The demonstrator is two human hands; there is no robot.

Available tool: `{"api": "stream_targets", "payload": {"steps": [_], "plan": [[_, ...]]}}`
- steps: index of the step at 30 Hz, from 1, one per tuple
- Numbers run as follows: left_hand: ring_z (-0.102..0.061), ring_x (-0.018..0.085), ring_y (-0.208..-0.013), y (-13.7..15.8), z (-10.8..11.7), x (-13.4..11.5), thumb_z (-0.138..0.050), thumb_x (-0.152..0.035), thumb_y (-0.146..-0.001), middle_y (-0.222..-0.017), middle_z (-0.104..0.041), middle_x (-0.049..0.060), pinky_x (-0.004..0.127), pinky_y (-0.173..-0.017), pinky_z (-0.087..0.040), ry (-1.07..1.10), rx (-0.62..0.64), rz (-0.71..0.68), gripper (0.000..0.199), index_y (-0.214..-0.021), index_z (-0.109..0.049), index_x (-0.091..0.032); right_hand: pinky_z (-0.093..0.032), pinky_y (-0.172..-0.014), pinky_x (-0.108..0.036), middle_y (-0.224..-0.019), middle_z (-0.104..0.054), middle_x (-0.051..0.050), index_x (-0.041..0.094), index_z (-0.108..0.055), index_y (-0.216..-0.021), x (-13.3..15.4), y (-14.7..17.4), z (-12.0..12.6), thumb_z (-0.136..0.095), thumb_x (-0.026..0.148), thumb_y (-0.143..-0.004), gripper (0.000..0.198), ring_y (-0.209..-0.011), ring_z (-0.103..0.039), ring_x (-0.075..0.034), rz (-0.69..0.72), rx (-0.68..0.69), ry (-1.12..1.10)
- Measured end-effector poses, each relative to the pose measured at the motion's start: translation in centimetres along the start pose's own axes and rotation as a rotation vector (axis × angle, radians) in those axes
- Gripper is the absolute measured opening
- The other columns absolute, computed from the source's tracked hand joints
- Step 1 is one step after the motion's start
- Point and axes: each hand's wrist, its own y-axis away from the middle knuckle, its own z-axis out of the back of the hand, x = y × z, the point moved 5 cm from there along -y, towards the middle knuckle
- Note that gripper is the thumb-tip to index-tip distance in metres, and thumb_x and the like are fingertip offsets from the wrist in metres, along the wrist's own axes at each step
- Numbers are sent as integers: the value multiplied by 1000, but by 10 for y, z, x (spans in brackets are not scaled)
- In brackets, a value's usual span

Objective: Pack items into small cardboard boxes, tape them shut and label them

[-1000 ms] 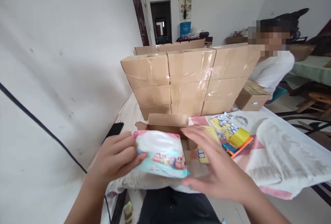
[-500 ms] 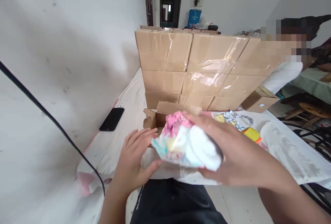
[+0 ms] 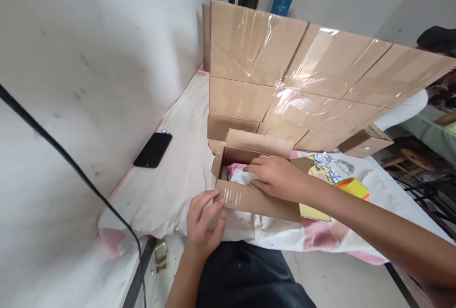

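Note:
An open cardboard box (image 3: pixel 263 203) lies on the cloth in front of me, its flaps folded outward. Inside it sits a soft plastic pack (image 3: pixel 237 177) in pink, white and pale blue, partly covered by my right hand. My right hand (image 3: pixel 274 177) reaches in over the front edge, fingers curved on the pack; its far side is hidden. At the front flap's left corner, my left hand (image 3: pixel 206 215) touches the cardboard with its fingertips, thumb apart and not gripping.
Behind the box stands a tall wall of taped cartons (image 3: pixel 295 85). A black phone (image 3: pixel 153 150) lies on the left of the cloth. Yellow-orange tape rolls (image 3: pixel 352 188) and a small carton (image 3: pixel 365 142) are at right. A black cable (image 3: pixel 71 156) hangs at left; a person's sleeve (image 3: pixel 404 108) shows behind.
My right hand has lowered the pack from above the box into it. My left hand has come off the pack to the front flap. The view has tilted downward.

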Motion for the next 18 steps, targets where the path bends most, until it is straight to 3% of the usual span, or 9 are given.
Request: {"api": "stream_targets", "payload": {"steps": [2,4,6,8,10,12,15,18], "plan": [[-60,29,-123,1,0,16,-70,-17,-83,-134,-61,14,50,-96,-56,115,-48,122,61,-140,-51,-28,-50,-89,-46,-106,-71,-9,24,-69,-117,0,28,21,-60,26,-96,23,-102,-65,-29,-72,-242,1],[-49,34,-139,-5,-6,34,-74,-40,-84,-151,-47,19,56,-105,-51,310,-12,255,81,-153,-33,-29,-49,-95,-48,-116,-69,-9,27,-64,-125,-13,71,32,-61,30,-96,29,-109,-63,-29,-257,-605,-48],[-32,38,-151,-21,-17,50,-75,-61,-77,-165,-28,21,61,-116,-40,464,120,318,107,-160,-16,-31,-51,-95,-48,-123,-65,-9,28,-59,-129,-35,120,20,-59,32,-97,33,-113,-62,-29,-485,-991,-166],[-20,39,-155,-41,-31,56,-79,-67,-67,-169,-19,19,63,-123,-28,492,355,265,121,-161,-12,-33,-52,-96,-50,-127,-63,-10,28,-58,-129,-55,151,-11,-52,35,-100,31,-117,-63,-29,-578,-1192,-373],[-15,39,-156,-57,-42,58,-81,-64,-67,-169,-22,15,64,-125,-22,482,531,147,115,-160,-20,-34,-49,-104,-54,-132,-64,-10,28,-60,-129,-66,153,-43,-43,39,-103,32,-126,-60,-30,-503,-1133,-560],[-15,36,-157,-66,-48,58,-75,-62,-77,-165,-33,12,64,-126,-20,484,566,78,96,-157,-31,-33,-41,-112,-57,-133,-67,-10,27,-64,-128,-65,135,-64,-39,43,-104,38,-137,-53,-31,-348,-910,-605],[-26,33,-154,-65,-50,59,-58,-56,-92,-149,-56,11,60,-126,-24,462,444,101,62,-147,-50,-30,-38,-114,-59,-116,-76,-10,26,-67,-127,-55,110,-74,-36,48,-105,43,-138,-52,-32,-160,-699,-561],[-40,33,-148,-59,-51,59,-53,-50,-96,-135,-67,9,59,-124,-31,442,265,286,44,-134,-64,-29,-41,-109,-58,-108,-78,-9,27,-68,-125,-61,104,-70,-33,52,-105,47,-123,-63,-32,-168,-758,-596]]}}
